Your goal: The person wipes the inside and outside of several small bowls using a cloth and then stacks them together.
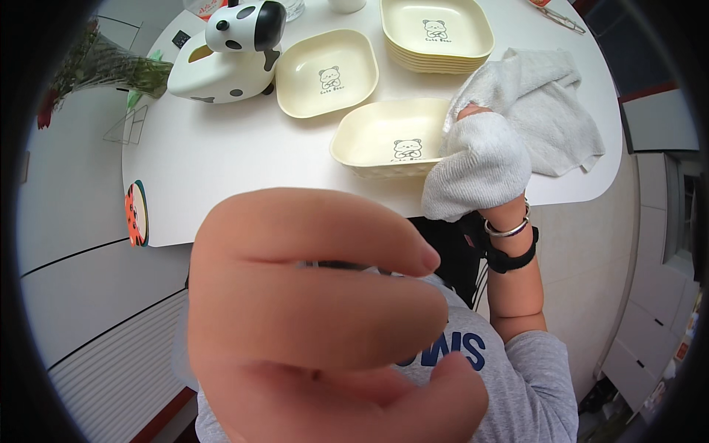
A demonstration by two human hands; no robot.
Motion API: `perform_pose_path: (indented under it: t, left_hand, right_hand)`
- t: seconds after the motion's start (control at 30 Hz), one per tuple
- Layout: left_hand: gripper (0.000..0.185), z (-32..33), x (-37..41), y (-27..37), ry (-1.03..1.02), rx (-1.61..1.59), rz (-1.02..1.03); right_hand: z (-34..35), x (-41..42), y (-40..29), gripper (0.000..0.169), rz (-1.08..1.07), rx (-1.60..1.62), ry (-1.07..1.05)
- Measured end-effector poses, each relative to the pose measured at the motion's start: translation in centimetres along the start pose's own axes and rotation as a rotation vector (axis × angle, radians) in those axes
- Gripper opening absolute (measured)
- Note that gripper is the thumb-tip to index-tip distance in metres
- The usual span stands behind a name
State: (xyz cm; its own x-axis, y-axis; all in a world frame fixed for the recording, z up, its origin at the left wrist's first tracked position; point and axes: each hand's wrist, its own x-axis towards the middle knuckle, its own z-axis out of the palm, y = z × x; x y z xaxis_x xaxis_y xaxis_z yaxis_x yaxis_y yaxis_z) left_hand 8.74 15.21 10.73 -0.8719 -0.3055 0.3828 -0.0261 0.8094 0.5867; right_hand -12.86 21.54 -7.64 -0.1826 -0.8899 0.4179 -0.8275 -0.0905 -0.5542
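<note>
My left hand [327, 315] is raised close to the camera, its fingers curled with gaps between them and nothing visible in them. At the table's near right, my right hand [477, 160] is wrapped in a grey-white towel [554, 111] and grips it against the right end of a cream plastic dish [382, 127] with a bear print. The towel hides most of that hand and the dish's right end. Behind and to the left lies a second cream dish [310, 66]. A stack of the same dishes [437, 61] stands at the back, beside the towel.
A white dog-shaped container [221, 77] with black spots stands at the back left, near a wrapped bouquet [122, 72]. An orange animal-shaped item [137, 213] is at the left edge of the white table [221, 149]. Glasses [562, 19] lie at the back right.
</note>
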Motion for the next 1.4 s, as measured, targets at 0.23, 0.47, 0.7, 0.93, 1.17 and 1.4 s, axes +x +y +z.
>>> perform_pose_path:
  t: [0.23,0.47,0.7,0.93,1.17,1.4]
  left_hand:
    - [0.033,3.2,2.1,-7.9,0.011,0.062,0.285]
    - [0.021,6.0,1.1,-10.0,-0.249,0.06,-0.008]
    - [0.017,6.4,0.1,-11.1,-0.038,-0.174,0.052]
    - [0.019,6.0,-0.9,-11.3,-0.037,-0.573,-0.242]
    - [0.023,6.2,-1.3,-11.9,0.036,-0.671,-0.235]
    - [0.03,6.4,-2.2,-12.5,0.189,-0.899,-0.316]
  right_hand:
    - [-0.7,0.9,-0.5,0.048,-0.11,0.014,0.064]
    - [-1.8,1.2,-1.9,0.035,-0.064,0.079,0.137]
    - [-1.5,2.3,-1.4,0.042,-0.14,0.207,0.149]
    - [0.3,1.4,0.5,0.038,0.057,0.397,0.227]
    - [-1.0,2.0,-1.5,0.035,0.134,0.626,0.269]
    - [-1.3,2.0,-2.4,0.036,0.292,0.759,0.31]
